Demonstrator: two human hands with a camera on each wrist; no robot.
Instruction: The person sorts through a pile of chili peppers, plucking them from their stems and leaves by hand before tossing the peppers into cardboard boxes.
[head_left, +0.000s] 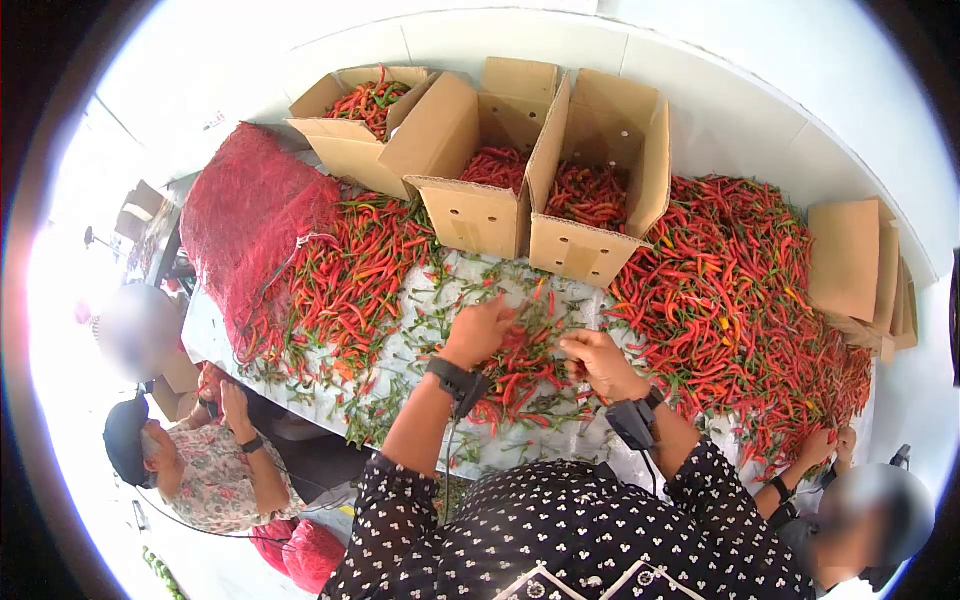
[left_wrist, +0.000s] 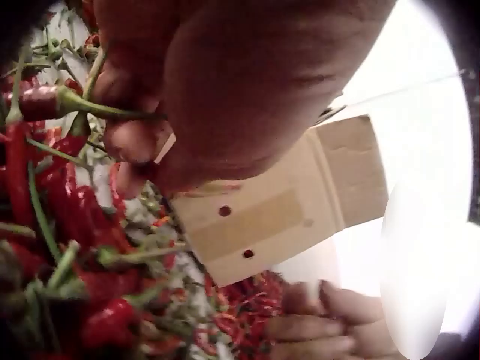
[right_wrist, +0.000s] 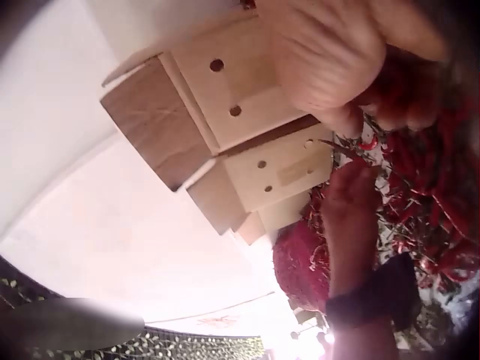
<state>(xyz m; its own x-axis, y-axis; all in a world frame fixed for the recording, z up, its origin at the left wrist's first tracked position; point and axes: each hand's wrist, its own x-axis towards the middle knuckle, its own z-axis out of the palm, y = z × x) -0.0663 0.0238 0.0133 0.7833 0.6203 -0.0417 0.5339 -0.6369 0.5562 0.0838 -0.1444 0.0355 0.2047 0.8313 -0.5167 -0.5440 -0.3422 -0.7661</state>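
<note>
Over the middle of the table, my left hand (head_left: pixel 480 332) is raised with bent fingers above a loose pile of red chili peppers (head_left: pixel 520 375). In the left wrist view its fingertips pinch the green stem of a chili pepper (left_wrist: pixel 112 111). A thin dark chili (right_wrist: pixel 345 151) shows at these fingertips in the right wrist view. A short gap to the right, my right hand (head_left: pixel 605 365) hovers over the same pile, thumb and fingers curled inward. I cannot tell whether it holds a chili. Green stems (head_left: pixel 420 320) lie scattered around the pile.
Open cardboard boxes (head_left: pixel 580 255) with chilies line the back. Chili heaps lie left (head_left: pixel 350 280) and right (head_left: pixel 730 300); red netting (head_left: pixel 255 215) covers part of the left one. Folded cardboard (head_left: pixel 855 260) stands far right. One person (head_left: pixel 220 460) is at left, another (head_left: pixel 850 530) at lower right.
</note>
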